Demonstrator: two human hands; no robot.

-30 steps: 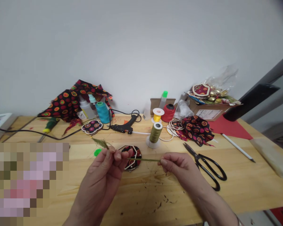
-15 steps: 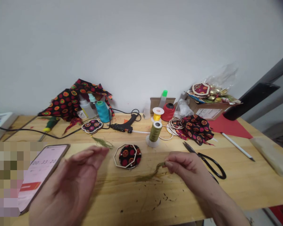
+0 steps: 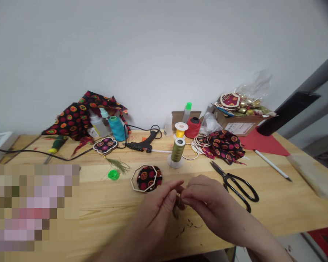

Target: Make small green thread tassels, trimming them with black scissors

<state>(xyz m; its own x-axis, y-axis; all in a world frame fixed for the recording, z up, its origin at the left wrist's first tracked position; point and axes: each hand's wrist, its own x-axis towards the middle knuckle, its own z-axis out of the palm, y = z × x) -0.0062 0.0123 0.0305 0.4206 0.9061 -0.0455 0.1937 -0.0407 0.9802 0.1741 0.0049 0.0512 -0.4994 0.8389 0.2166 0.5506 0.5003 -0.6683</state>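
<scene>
My left hand [image 3: 155, 214] and my right hand [image 3: 207, 207] meet low over the wooden table [image 3: 276, 203], fingertips pinched together on a small bundle of olive-green thread [image 3: 176, 211] that hangs between them. Just beyond my fingers lies an octagonal wooden frame with black patterned fabric [image 3: 147, 178]. An olive thread spool [image 3: 177, 151] stands behind it. Black scissors [image 3: 236, 185] lie to the right of my right hand.
A green cap [image 3: 113, 175] and a loose thread tuft [image 3: 119, 164] lie left of the frame. Farther back are a black glue gun [image 3: 143, 144], a teal spool [image 3: 117, 128], yellow and red spools, glue bottles, patterned fabric heaps [image 3: 225, 145], a cardboard box [image 3: 242, 125] and a white pencil [image 3: 272, 165].
My left hand let go of the thread, swung out to the left, then came back to the right hand. Both hands now pinch the slack thread bundle together.
</scene>
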